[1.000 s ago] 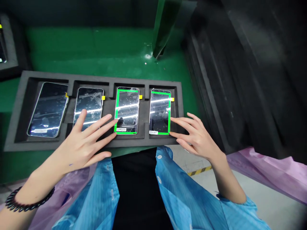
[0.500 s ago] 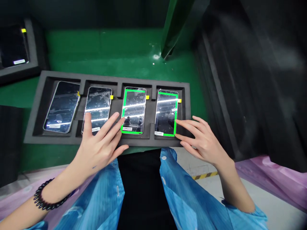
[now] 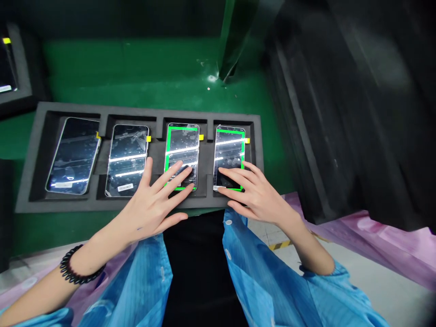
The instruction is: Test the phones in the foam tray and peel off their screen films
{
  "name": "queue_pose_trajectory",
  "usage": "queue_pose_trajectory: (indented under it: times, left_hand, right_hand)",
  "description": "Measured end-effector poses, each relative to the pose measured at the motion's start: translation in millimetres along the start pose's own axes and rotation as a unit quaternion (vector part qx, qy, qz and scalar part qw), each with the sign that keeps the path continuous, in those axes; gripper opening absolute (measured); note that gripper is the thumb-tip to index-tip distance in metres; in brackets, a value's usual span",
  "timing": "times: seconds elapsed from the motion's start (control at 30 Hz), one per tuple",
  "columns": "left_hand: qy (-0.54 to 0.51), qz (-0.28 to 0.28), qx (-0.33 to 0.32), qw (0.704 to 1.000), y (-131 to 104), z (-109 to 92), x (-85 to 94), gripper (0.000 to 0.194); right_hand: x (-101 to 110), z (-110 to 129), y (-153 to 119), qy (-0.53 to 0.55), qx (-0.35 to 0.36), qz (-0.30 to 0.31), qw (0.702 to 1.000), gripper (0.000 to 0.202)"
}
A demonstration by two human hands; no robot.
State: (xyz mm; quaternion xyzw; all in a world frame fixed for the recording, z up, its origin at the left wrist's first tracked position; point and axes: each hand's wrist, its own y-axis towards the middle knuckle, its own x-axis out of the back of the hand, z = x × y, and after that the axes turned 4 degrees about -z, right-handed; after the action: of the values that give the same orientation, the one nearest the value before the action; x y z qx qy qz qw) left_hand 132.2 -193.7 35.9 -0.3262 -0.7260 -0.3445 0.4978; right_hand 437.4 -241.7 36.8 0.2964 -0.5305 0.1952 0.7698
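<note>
Several smartphones lie face up in the slots of a grey foam tray (image 3: 136, 205). My left hand (image 3: 155, 202) is open, fingers spread over the lower part of the third phone (image 3: 182, 141), whose lit screen shows a green border. Over the rightmost phone (image 3: 230, 147), also lit with green along its edges, my right hand (image 3: 254, 195) is open with fingertips at the lower screen. The two phones on the left, the leftmost phone (image 3: 73, 154) and the second phone (image 3: 127, 152), have dark screens. Each phone has a yellow tab and a white label.
Another foam tray (image 3: 23, 81) with a phone stands at the upper left on the green work surface (image 3: 119, 81). A green post (image 3: 235, 41) rises behind the tray. Large dark stacked material (image 3: 327, 136) fills the right side.
My right hand has moved left from the rightmost phone's edge onto its screen. My left hand has shifted right onto the third phone. The view has turned slightly, so the tray appears further left.
</note>
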Motion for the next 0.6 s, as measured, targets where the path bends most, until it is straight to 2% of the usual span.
queue_pose_trajectory:
  times: [0.17,0.3,0.43,0.6]
  left_hand:
    - [-0.005,-0.009,-0.026,1.000,1,6,-5.5,0.049]
    - [-0.006,-0.011,-0.024,1.000,-5,10,-11.0,0.050]
    - [0.001,-0.005,-0.031,0.999,-9,12,-12.3,0.049]
    - [0.033,0.018,-0.044,0.998,-10,13,-11.5,0.047]
  right_hand:
    - [0,2,3,0.001,0.006,0.004,1.000,0.030]
    - [10,-4,-13,0.004,-0.020,-0.026,0.999,0.026]
    - [24,-9,-32,-0.006,-0.056,-0.018,0.998,0.026]
    - [31,-11,-36,-0.034,-0.066,-0.041,0.996,0.024]
